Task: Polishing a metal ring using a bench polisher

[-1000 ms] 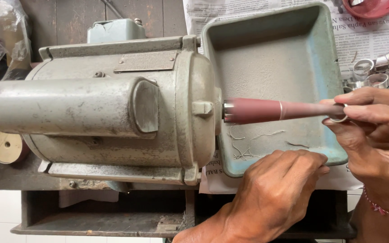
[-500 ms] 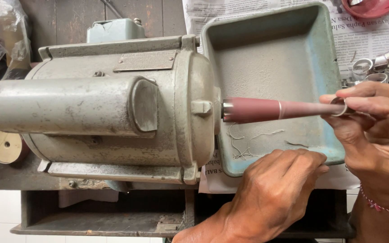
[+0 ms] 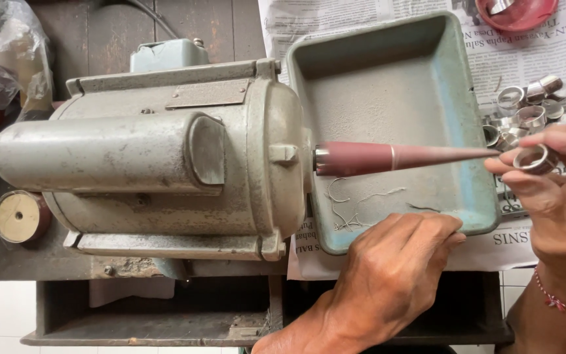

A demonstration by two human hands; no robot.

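Newspaper (image 3: 525, 62) covers the far side of the dark wooden surface (image 3: 86, 26), and on it sits a shallow blue-green metal tray (image 3: 473, 164) with a few thin wire scraps on its floor. To the left stands a heavy grey electric motor (image 3: 152, 157), and from its shaft a long reddish tapered spindle (image 3: 388, 157) reaches out over the tray, thick at the motor end and narrowing to a fine point on the right. Its long axis runs level, left to right.

The right hand (image 3: 558, 196) pinches a small silver ring (image 3: 535, 159) between thumb and fingertips, closed around it. The ring sits just beside the spindle's tip, a little to its right, with its opening roughly facing the point, so the spindle lies leftward from the ring along that same line. I cannot tell whether tip and ring touch.

The left hand (image 3: 388, 275) rests knuckles-up on the near rim of the tray, fingers curled loosely and holding nothing that I can see. It lies below the spindle's middle, well apart from the ring, so the right hand is plainly the nearer to the point.

Behind the right hand a heap of similar silver rings (image 3: 532, 108) lies on the newspaper, and a red bowl (image 3: 515, 13) sits at the top edge.
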